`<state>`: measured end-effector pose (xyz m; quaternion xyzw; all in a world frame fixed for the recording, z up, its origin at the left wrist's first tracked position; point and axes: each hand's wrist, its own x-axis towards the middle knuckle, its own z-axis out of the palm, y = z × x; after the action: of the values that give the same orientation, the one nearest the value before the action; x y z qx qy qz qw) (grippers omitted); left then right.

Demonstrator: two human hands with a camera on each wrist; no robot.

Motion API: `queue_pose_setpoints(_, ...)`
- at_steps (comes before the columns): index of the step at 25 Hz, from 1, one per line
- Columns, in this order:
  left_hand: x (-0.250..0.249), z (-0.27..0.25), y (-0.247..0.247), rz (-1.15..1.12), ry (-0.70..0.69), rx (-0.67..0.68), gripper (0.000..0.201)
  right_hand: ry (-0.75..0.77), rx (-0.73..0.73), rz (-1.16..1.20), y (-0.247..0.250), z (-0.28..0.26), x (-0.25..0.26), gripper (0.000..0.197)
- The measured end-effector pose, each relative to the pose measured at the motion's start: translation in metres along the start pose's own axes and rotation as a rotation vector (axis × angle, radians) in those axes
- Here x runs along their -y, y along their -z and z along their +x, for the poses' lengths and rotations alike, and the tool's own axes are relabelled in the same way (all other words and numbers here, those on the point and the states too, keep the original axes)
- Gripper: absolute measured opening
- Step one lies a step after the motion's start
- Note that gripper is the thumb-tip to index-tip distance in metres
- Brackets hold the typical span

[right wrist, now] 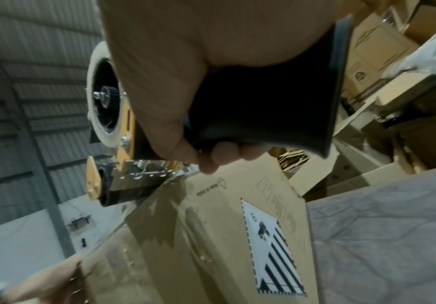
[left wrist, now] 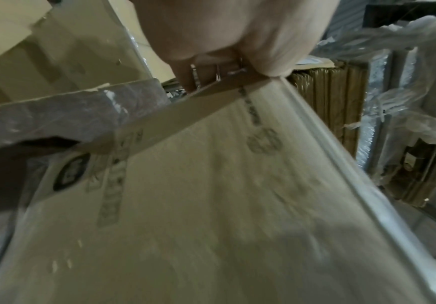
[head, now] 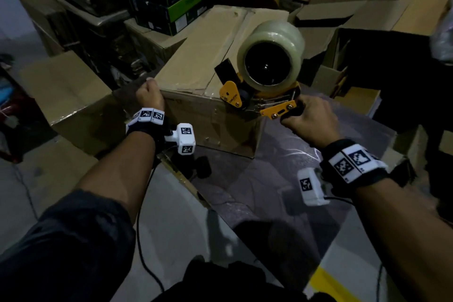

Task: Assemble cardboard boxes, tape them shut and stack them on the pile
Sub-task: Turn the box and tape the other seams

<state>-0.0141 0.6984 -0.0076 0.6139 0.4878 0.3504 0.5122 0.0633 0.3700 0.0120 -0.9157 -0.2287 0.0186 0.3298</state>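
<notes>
Both forearms reach forward from dark rolled-up sleeves (head: pixel 73 247), each wrist wrapped in a black band carrying white marker blocks. The left hand (head: pixel 150 97) sits at the near left, knuckles up, its fingers (left wrist: pixel 185 76) curled over a cardboard edge and gripping it. The right hand (head: pixel 309 119) is at the near right, back of the hand upward, its fingers (right wrist: pixel 227 153) and thumb wrapped tightly round a black handle.

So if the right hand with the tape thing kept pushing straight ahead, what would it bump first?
Probably the cardboard box: the right hand points the tape dispenser at its near top edge, apparently already touching.
</notes>
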Motion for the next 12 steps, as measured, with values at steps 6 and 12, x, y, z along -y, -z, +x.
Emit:
queue_pose_setpoints(6, -0.007, -0.009, -0.025, -0.024, 0.113, -0.06, 0.058, -0.024, 0.003, 0.005, -0.004, 0.0, 0.011, 0.014)
queue_pose_setpoints(12, 0.001, -0.021, -0.047, -0.127, 0.094, -0.163, 0.07, 0.032, 0.007, -0.058, 0.004, 0.003, 0.012, 0.013)
